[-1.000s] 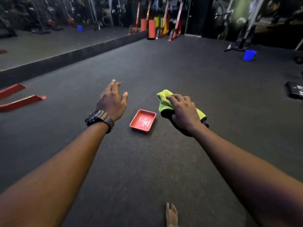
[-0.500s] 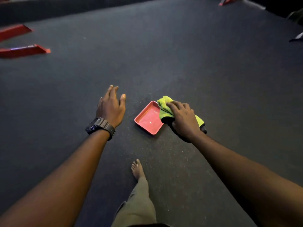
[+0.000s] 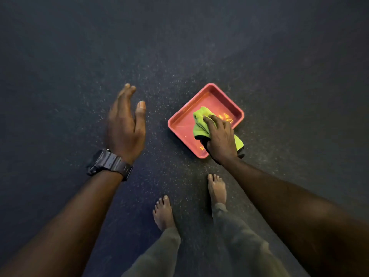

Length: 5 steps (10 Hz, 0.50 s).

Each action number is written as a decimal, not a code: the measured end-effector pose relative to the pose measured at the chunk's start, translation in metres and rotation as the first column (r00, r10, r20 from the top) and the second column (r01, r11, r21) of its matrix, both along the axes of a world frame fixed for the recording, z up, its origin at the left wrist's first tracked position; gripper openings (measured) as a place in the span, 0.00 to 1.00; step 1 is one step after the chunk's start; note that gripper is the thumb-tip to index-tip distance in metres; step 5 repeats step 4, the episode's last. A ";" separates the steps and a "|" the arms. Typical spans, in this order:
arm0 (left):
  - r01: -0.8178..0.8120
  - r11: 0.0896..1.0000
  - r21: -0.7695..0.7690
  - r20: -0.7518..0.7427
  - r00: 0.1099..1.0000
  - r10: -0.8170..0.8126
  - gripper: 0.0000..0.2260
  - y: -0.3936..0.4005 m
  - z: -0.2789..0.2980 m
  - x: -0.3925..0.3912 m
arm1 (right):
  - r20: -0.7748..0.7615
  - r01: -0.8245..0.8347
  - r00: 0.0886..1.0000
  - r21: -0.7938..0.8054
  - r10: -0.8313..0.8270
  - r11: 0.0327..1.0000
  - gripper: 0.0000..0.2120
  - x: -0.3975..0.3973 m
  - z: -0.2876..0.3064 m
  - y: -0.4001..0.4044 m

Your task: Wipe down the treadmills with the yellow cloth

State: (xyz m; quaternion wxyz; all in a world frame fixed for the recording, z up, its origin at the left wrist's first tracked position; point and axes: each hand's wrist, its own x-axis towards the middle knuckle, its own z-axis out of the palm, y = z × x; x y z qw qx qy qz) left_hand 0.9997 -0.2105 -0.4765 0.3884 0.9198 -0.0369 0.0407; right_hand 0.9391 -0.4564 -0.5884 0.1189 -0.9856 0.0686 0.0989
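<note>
Yellow cloth (image 3: 200, 124) sat bunched under right hand (image 3: 220, 139), fingers (image 3: 214, 119) curled, clamped on it, over red tray (image 3: 207, 90) on floor (image 3: 60, 56). Cloth's free end pointed toward 11 o'clock. Left hand (image 3: 125, 124) hovered at 9 o'clock from tray, well apart, fingers straight, holding nothing. No treadmill in sight.

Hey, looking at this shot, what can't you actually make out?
Head view:
- Treadmills: outside the frame.
- Red tray: near corner hidden behind the right hand.
- Yellow cloth: mostly covered by that hand's grip.
- Liquid in the tray: glare suggests it, not certain.
- Left hand: motion-blurred.
</note>
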 end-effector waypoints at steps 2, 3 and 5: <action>-0.013 1.000 0.009 -0.084 0.996 0.013 0.19 -0.019 -0.223 0.029 | -0.111 -0.086 0.990 0.020 0.088 0.996 0.32 0.059 -0.240 0.002; -0.047 0.998 0.048 -0.097 0.994 0.051 0.19 -0.012 -0.274 0.031 | -0.296 -0.084 0.952 -0.003 0.079 0.996 0.38 0.072 -0.302 0.001; -0.099 0.994 0.036 -0.138 0.985 0.103 0.19 -0.006 -0.263 0.033 | -0.377 -0.068 0.923 0.023 0.072 0.997 0.42 0.070 -0.296 0.001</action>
